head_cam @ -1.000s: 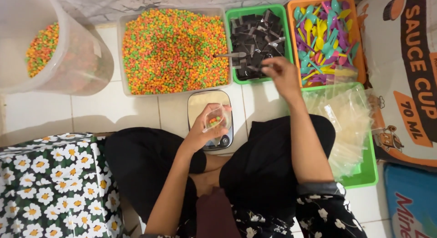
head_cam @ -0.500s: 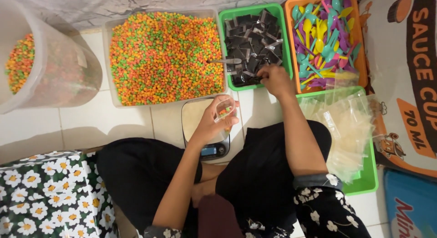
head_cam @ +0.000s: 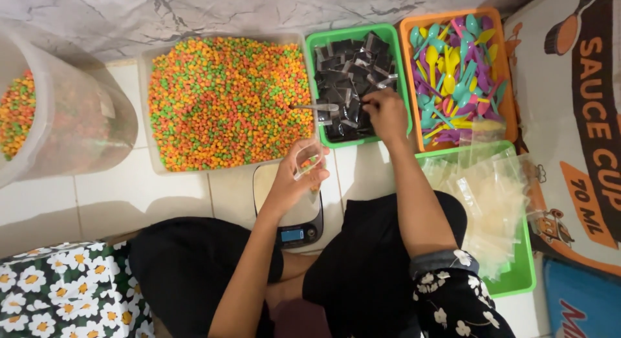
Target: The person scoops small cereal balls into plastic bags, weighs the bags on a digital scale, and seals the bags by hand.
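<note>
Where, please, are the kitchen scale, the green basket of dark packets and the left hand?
kitchen scale (head_cam: 299,234): head view, its display end.
green basket (head_cam: 349,31): head view, far rim.
left hand (head_cam: 292,183): head view, back of hand.

White tile floor, marble-look wall

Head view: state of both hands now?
Left hand: closed around a small clear plastic cup, above the kitchen scale.
Right hand: fingers curled among the black sachets in the green basket; grip cannot be told.

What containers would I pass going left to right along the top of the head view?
Round clear tub of coloured pellets → clear rectangular bin of pellets → green basket of dark packets → orange basket of coloured spoons.
</note>
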